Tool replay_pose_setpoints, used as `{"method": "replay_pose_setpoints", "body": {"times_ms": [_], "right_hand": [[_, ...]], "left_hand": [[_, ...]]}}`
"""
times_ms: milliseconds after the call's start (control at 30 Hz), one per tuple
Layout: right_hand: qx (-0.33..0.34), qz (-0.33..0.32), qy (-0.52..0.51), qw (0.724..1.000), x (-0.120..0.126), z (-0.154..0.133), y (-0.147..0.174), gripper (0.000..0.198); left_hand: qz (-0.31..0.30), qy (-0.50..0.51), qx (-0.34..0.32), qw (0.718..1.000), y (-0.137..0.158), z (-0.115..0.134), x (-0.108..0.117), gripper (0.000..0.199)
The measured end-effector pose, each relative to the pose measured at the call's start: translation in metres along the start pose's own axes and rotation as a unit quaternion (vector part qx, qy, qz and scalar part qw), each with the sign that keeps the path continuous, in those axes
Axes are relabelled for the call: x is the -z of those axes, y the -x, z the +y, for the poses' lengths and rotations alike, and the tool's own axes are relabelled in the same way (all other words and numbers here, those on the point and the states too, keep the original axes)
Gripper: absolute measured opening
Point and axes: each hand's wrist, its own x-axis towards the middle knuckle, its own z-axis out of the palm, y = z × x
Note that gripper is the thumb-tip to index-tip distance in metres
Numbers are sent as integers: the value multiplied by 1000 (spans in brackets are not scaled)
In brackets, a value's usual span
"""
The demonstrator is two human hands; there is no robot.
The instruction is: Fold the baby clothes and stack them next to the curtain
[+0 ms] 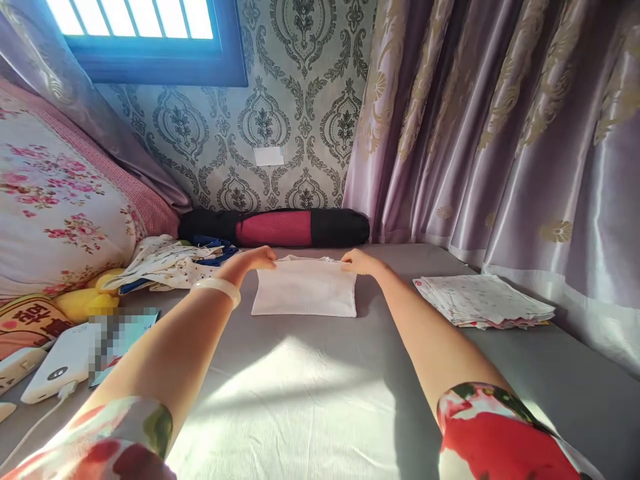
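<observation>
A white piece of cloth (305, 290), folded into a rectangle, is stretched between my two hands above the grey bed sheet. My left hand (257, 259), with a pale bangle (220, 291) on its wrist, pinches the cloth's upper left corner. At the upper right corner, my right hand (361, 261) grips it the same way. Its far edge looks slightly gathered, and its near edge hangs straight toward me. Whether the near edge touches the sheet, I cannot tell.
A stack of folded printed cloths (485, 300) lies to the right. Rumpled clothes (167, 261) and a white power bank (65, 360) with a cable are at left. A black and red roll bag (275, 228) lies against the wall. Purple curtains (450, 133) hang at right.
</observation>
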Motion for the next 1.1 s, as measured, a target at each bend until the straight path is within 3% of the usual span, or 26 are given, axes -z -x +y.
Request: {"method": "replay_pose_setpoints", "body": {"times_ms": [100, 200, 267, 367, 433, 500, 800, 1100], "right_hand": [[24, -7, -5, 1000, 20, -2, 4, 14], [37, 19, -8, 999, 35, -3, 5, 16], [37, 47, -9, 998, 41, -2, 5, 20], [28, 113, -4, 993, 41, -2, 7, 25], [27, 159, 7, 987, 36, 0, 11, 25], [42, 185, 21, 982, 29, 2, 18, 24], [166, 159, 48, 972, -8, 21, 72, 24], [181, 139, 68, 971, -38, 24, 111, 29]], "left_hand": [[-49, 26, -5, 998, 7, 1, 22, 15], [-51, 65, -21, 996, 13, 7, 39, 15], [-20, 75, -25, 997, 15, 13, 45, 17], [80, 64, -2, 995, 16, 24, 44, 25], [141, 42, 20, 989, 19, 31, 38, 34], [160, 21, 27, 987, 23, 35, 28, 40], [159, 25, -86, 983, 69, 17, -24, 40], [134, 61, -127, 981, 111, 19, -54, 41]]}}
